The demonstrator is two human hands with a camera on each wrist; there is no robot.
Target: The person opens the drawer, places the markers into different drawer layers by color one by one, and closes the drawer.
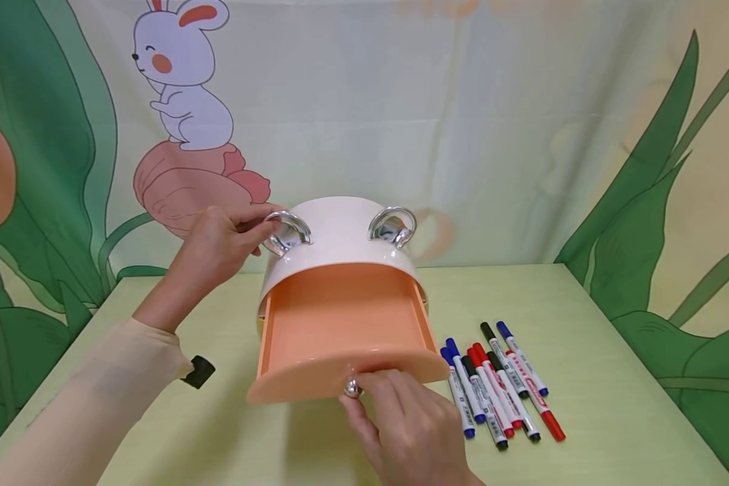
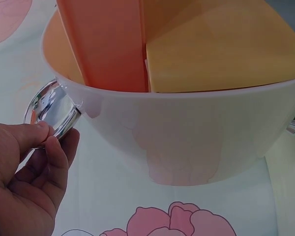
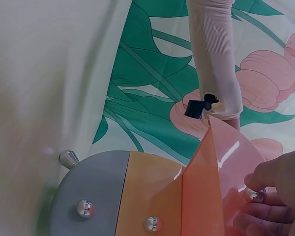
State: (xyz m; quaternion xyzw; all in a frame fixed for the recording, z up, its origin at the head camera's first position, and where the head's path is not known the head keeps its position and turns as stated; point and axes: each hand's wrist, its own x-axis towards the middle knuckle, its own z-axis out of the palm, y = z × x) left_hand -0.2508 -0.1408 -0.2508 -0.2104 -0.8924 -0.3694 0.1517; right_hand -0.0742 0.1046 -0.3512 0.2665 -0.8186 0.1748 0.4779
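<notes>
The right hand (image 1: 410, 425) has its thumb and fingers closed around a small silver knob (image 1: 352, 389). Good handling here likely means drawing or pushing straight along the drawer's line, kept level, since a sideways tug could make it bind or tip. The left hand (image 1: 219, 239) pinches the outer edge of a shiny ring (image 1: 288, 233), thumb against fingers; a firm hold there should keep the box from sliding.

Just beyond the right fingers is the knob's drawer (image 1: 346, 310), peach-colored and standing well out of a rounded white box (image 1: 340, 233). The box lies between the two hands, a second ring (image 1: 393, 226) to the right of the left fingers. Under the peach drawer sit a yellow drawer (image 3: 150, 191) and a gray one, both closed. Right of the right fingers, loose markers (image 1: 498, 391) lie on the pale green table (image 1: 619, 385).
</notes>
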